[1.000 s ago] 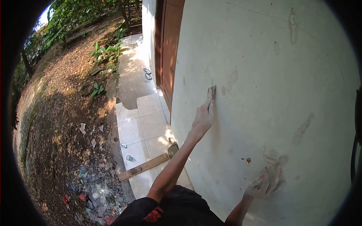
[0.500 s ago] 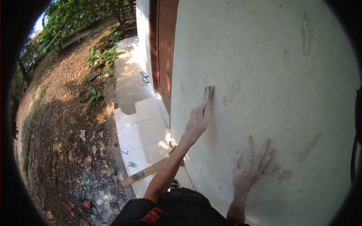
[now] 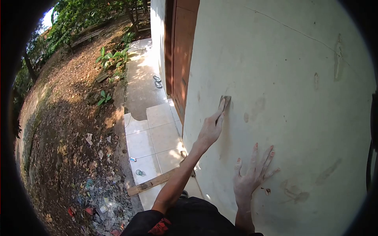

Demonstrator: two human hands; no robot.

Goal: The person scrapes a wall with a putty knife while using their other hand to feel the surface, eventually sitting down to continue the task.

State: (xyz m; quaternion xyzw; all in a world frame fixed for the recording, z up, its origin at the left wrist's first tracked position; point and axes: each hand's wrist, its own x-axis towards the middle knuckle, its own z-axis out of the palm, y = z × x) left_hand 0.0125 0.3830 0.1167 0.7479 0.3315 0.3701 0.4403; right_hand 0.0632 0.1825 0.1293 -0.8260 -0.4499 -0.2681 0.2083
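My left hand reaches up the pale wall, its fingers closed round a small flat scraper. The scraper's wide end touches the wall surface; its handle is mostly hidden by my fingers. Lower and to the right, my right hand rests against the same wall with its fingers spread, holding nothing. Both hands are coated with pale dust. Brownish smudges and patches mark the wall around them, and a thin crack runs across its upper part.
A wooden plank lies across the white floor tiles at lower left, near a small glass. Beyond are grey sandals and a brown door. Leaf-covered ground with scattered litter borders the walkway.
The view has shifted, so the wall and door sit further right. My right hand has moved left along the wall, away from a dark smudge. The scraper stays in my left hand.
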